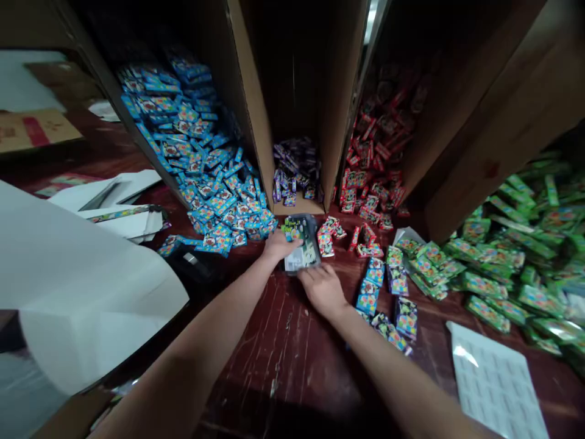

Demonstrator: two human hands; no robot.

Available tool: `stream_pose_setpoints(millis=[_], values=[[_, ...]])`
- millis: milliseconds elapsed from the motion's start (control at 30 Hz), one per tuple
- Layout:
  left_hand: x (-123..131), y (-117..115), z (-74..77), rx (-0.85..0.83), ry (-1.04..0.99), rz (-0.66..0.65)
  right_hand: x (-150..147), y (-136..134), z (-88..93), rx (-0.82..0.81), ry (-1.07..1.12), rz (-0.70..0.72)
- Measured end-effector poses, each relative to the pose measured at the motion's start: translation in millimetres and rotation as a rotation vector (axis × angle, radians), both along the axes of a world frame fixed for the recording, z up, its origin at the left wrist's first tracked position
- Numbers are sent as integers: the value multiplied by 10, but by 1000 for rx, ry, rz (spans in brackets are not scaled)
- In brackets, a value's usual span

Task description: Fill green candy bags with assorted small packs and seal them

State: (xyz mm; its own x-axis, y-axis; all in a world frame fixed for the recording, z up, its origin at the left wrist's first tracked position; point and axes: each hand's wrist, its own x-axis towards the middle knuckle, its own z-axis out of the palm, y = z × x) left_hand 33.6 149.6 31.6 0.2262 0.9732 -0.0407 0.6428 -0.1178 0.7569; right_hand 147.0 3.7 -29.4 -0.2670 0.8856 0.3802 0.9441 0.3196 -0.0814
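A small clear plastic tray (309, 228) with dark-looking edges lies on the table in front of me, printed green and pale pieces inside it. My left hand (278, 245) grips its left side, the thumb reaching over the contents. At the near right corner, my right hand (322, 290) has its fingers closed on the rim. Small red boxes (326, 242) are just right of the tray. Blue boxes (368, 296) and purple boxes (406, 317) lie beside my right forearm. Fine detail inside the tray is blurred.
Upright cardboard bins (256, 116) hold heaps of blue boxes (219, 195), purple boxes (297, 161) and red boxes (370, 177). Green packs (493, 262) spread at the right, near a sheet of white labels (496, 378). White sheets (91, 292) cover the left side.
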Motion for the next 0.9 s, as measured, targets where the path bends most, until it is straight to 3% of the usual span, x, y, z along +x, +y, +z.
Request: stream_pose_setpoints(millis=[133,200,333,400,467,567,767,833,900], values=[[-152,-249,3,-149,-264,-12,8,-494,95,91,105,-33],[-242,-558,-35,-266,-353,-75,67,-821,205,48,209,0],[-285,-1301,-60,-557,-596,-329,341,-1282,525,-139,493,210],[-232,-1610,-40,-648,-621,-446,510,-1341,644,-139,576,89],[-160,-1829,-21,-638,-539,-512,661,-1331,701,-128,566,-97],[-84,-1987,-13,-519,-439,-561,825,-1320,707,-159,553,-235],[-123,-2033,-12,-449,-274,-690,993,-1532,693,-249,674,-269],[-148,-2056,-3,-465,-244,-711,1038,-1627,756,-341,662,-243],[-166,-2087,11,-533,-235,-779,1078,-1719,869,-480,672,-104]])
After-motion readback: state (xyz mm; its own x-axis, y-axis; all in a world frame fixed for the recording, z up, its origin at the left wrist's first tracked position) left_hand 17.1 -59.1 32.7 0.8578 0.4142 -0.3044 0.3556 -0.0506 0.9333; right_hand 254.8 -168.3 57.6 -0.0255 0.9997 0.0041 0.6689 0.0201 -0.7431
